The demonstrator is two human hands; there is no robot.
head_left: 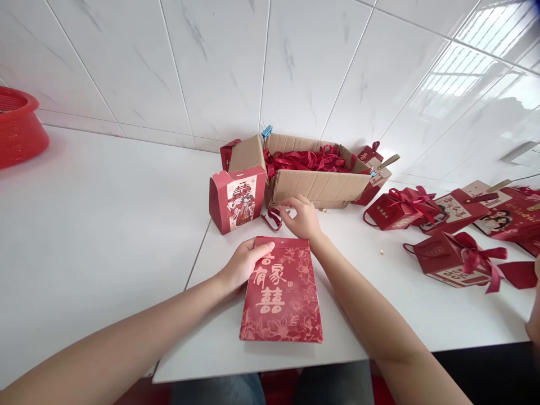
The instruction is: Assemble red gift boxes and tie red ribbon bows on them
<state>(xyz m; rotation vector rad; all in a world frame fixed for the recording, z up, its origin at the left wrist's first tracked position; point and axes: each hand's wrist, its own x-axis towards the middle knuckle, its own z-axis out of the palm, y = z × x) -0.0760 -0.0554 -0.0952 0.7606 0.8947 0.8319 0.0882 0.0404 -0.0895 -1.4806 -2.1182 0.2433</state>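
A flat red packet (291, 298) with pale characters and flowers lies near the table's front edge. My left hand (244, 261) grips its upper left corner, thumb on top. Beyond the packet, my right hand (302, 216) is closed at the fingertips beside a dark red ribbon loop (274, 219); whether the fingers hold the ribbon is too small to tell. Just behind that hand stands an open cardboard box (320, 187) filled with red ribbons (310, 160). A red gift box (240, 199) with a printed picture stands upright to the left of the cardboard box.
Several red gift boxes with bows, such as one box (396, 211) and another (455, 261), stand on the right of the white table (105, 225). A red plastic basket (21, 132) is at the far left. Part of another person's hand (535, 315) shows at the right edge.
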